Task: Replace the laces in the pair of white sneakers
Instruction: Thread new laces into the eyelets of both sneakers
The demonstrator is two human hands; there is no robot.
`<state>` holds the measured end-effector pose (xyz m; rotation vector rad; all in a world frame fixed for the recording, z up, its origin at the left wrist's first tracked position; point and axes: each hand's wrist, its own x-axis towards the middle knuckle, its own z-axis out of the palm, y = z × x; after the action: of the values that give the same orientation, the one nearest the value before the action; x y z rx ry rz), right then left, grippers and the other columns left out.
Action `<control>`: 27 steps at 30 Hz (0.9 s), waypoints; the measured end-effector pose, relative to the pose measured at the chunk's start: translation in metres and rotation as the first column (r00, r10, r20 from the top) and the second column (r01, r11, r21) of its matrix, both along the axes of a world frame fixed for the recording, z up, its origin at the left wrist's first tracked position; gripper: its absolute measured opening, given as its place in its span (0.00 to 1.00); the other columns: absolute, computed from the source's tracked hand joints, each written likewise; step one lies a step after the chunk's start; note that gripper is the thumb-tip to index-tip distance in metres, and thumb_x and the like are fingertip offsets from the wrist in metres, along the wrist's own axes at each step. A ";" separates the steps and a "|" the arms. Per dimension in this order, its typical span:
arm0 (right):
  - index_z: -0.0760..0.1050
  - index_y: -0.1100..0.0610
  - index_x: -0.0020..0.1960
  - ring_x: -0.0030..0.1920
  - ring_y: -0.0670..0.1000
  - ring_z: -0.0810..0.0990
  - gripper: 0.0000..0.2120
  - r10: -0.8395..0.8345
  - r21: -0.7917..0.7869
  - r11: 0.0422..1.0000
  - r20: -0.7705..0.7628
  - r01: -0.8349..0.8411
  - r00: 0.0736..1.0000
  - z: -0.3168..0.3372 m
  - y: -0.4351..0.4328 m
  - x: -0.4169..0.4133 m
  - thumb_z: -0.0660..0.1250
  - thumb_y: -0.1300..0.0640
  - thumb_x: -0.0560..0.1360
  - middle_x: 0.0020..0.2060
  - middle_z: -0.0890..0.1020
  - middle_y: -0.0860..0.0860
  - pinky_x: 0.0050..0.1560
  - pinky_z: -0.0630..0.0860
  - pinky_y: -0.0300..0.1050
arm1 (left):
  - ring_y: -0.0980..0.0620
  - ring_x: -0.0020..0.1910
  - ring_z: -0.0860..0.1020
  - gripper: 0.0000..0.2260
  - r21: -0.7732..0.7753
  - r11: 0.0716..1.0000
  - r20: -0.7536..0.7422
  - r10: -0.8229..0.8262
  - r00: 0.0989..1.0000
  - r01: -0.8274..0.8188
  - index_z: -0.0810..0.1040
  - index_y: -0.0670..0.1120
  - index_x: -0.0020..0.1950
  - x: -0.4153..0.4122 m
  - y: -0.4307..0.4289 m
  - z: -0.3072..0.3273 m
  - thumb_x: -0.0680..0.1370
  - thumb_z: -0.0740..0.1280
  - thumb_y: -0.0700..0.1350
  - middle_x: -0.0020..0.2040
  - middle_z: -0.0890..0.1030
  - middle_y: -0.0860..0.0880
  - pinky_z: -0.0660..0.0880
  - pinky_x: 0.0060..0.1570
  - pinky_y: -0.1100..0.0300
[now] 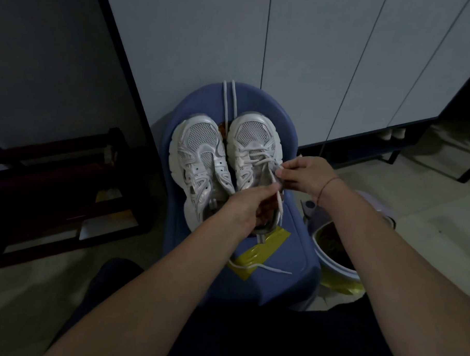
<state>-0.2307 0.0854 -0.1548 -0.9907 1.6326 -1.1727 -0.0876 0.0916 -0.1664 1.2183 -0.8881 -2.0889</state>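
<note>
Two white sneakers stand side by side on a blue chair seat (279, 249), toes pointing away from me. The left sneaker (199, 160) has bare eyelets. The right sneaker (252, 145) has a white lace (256, 154) crossed through its front eyelets. My right hand (304, 175) pinches one end of that lace beside the shoe's right edge. My left hand (244, 208) covers the heel openings and grips the other lace strand, which trails down onto the seat. A second loose lace (229, 99) lies folded in two strands beyond the toes.
A yellow tape patch (263, 246) is stuck on the seat's near part. A white bin with a yellow liner (335, 252) stands right of the chair. Dark wooden furniture (53, 186) sits at left. Pale cabinet doors (314, 60) rise behind the chair.
</note>
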 end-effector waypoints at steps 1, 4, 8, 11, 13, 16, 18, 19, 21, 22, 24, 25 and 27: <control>0.78 0.62 0.39 0.39 0.54 0.81 0.04 -0.002 0.002 1.000 0.013 0.002 1.000 0.001 0.000 0.000 0.72 0.67 0.70 0.38 0.81 0.59 0.44 0.82 0.44 | 0.56 0.31 0.79 0.07 -0.052 0.994 0.038 -0.095 0.995 0.097 0.79 0.45 0.40 0.004 0.000 -0.001 0.79 0.68 0.43 0.28 0.81 0.53 0.74 0.40 0.61; 0.78 0.62 0.38 0.37 0.54 0.80 0.05 -0.015 0.009 1.000 0.060 0.015 0.998 0.003 0.001 0.001 0.71 0.68 0.70 0.37 0.81 0.58 0.41 0.82 0.43 | 0.58 0.33 0.80 0.07 -0.134 0.872 0.186 -0.445 0.876 0.471 0.79 0.43 0.42 0.020 0.002 -0.001 0.79 0.66 0.39 0.31 0.82 0.52 0.77 0.38 0.66; 0.78 0.60 0.37 0.43 0.57 0.81 0.05 -0.025 0.021 0.999 0.034 0.024 0.999 0.001 -0.001 0.000 0.73 0.67 0.70 0.37 0.82 0.58 0.51 0.80 0.50 | 0.61 0.36 0.81 0.08 -0.097 0.506 0.375 -0.779 0.503 0.857 0.81 0.43 0.41 0.037 0.002 0.001 0.79 0.66 0.37 0.35 0.84 0.53 0.76 0.40 0.69; 0.79 0.59 0.38 0.45 0.57 0.81 0.05 -0.020 0.029 0.999 0.026 0.019 0.999 0.000 -0.003 -0.001 0.73 0.65 0.69 0.38 0.82 0.57 0.54 0.79 0.52 | 0.56 0.42 0.83 0.05 -0.111 0.624 0.312 -0.717 0.623 0.773 0.81 0.42 0.46 0.036 0.000 -0.007 0.79 0.66 0.37 0.41 0.85 0.50 0.79 0.51 0.63; 0.78 0.60 0.39 0.46 0.57 0.81 0.05 -0.019 0.034 0.999 0.020 0.019 1.000 -0.001 -0.003 -0.001 0.74 0.65 0.69 0.39 0.82 0.58 0.54 0.79 0.53 | 0.52 0.46 0.82 0.03 -0.087 0.823 0.122 -0.551 0.825 0.562 0.79 0.42 0.49 0.028 0.000 -0.008 0.79 0.65 0.39 0.46 0.84 0.45 0.79 0.52 0.60; 0.78 0.59 0.38 0.45 0.57 0.81 0.05 -0.022 0.022 1.000 -0.010 0.023 1.000 -0.003 -0.004 -0.001 0.74 0.65 0.69 0.38 0.82 0.58 0.54 0.79 0.55 | 0.53 0.40 0.82 0.11 0.045 0.966 -0.109 -0.248 0.962 0.254 0.79 0.42 0.47 0.015 -0.002 -0.002 0.81 0.63 0.48 0.42 0.84 0.47 0.77 0.43 0.60; 0.78 0.58 0.38 0.44 0.56 0.82 0.05 -0.021 0.010 1.000 -0.024 0.021 1.000 -0.004 -0.004 -0.001 0.74 0.64 0.69 0.37 0.82 0.57 0.53 0.80 0.53 | 0.54 0.35 0.83 0.15 0.130 0.985 -0.185 -0.090 0.979 0.115 0.80 0.42 0.47 0.008 -0.003 0.000 0.81 0.61 0.52 0.38 0.84 0.48 0.77 0.40 0.60; 0.78 0.58 0.38 0.43 0.56 0.82 0.05 -0.016 0.011 1.000 -0.025 0.016 1.000 -0.004 -0.005 -0.002 0.74 0.64 0.69 0.37 0.82 0.56 0.51 0.81 0.51 | 0.55 0.33 0.83 0.16 0.162 0.985 -0.209 -0.019 0.978 0.054 0.80 0.42 0.47 0.004 -0.003 0.000 0.82 0.61 0.53 0.37 0.84 0.49 0.77 0.40 0.60; 0.77 0.58 0.39 0.38 0.52 0.81 0.06 -0.003 0.020 1.000 -0.011 0.003 1.000 -0.004 -0.005 -0.002 0.73 0.65 0.69 0.36 0.82 0.56 0.45 0.82 0.44 | 0.56 0.29 0.82 0.14 0.187 0.981 -0.226 0.095 0.970 -0.052 0.78 0.43 0.46 -0.004 0.000 0.000 0.82 0.60 0.51 0.32 0.83 0.50 0.78 0.37 0.61; 0.77 0.59 0.39 0.36 0.51 0.81 0.05 0.000 0.020 1.000 0.003 0.000 1.000 -0.003 -0.004 -0.001 0.73 0.65 0.70 0.36 0.81 0.56 0.43 0.82 0.42 | 0.57 0.26 0.81 0.13 0.178 0.980 -0.225 0.131 0.966 -0.091 0.78 0.43 0.45 -0.007 0.002 0.000 0.83 0.60 0.49 0.30 0.83 0.50 0.79 0.34 0.63; 0.78 0.60 0.40 0.35 0.51 0.81 0.04 0.005 0.015 1.000 0.017 -0.005 1.000 -0.004 -0.005 -0.002 0.73 0.66 0.70 0.35 0.81 0.57 0.45 0.82 0.44 | 0.57 0.25 0.80 0.12 0.114 0.986 -0.219 0.148 0.964 -0.125 0.78 0.43 0.45 -0.011 0.004 -0.001 0.83 0.60 0.46 0.27 0.81 0.51 0.79 0.30 0.65; 0.78 0.62 0.41 0.35 0.52 0.81 0.04 0.005 0.013 1.000 0.017 -0.005 1.000 -0.004 -0.005 -0.002 0.73 0.66 0.70 0.35 0.81 0.57 0.46 0.82 0.46 | 0.57 0.25 0.79 0.11 0.065 0.992 -0.213 0.121 0.969 -0.109 0.78 0.42 0.45 -0.011 0.004 -0.002 0.83 0.61 0.44 0.27 0.81 0.50 0.79 0.30 0.66; 0.79 0.64 0.43 0.34 0.52 0.80 0.04 -0.004 0.016 1.000 0.024 0.003 1.000 -0.004 -0.005 -0.002 0.73 0.66 0.70 0.34 0.81 0.57 0.46 0.81 0.46 | 0.57 0.25 0.79 0.10 -0.044 0.999 -0.154 -0.002 0.988 -0.005 0.77 0.41 0.44 -0.008 0.004 -0.002 0.83 0.61 0.41 0.27 0.80 0.50 0.77 0.28 0.66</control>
<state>-0.2331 0.0806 -0.1587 -0.9603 1.6226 -1.1681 -0.0956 0.0954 -0.1685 1.0187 -0.8578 -2.1183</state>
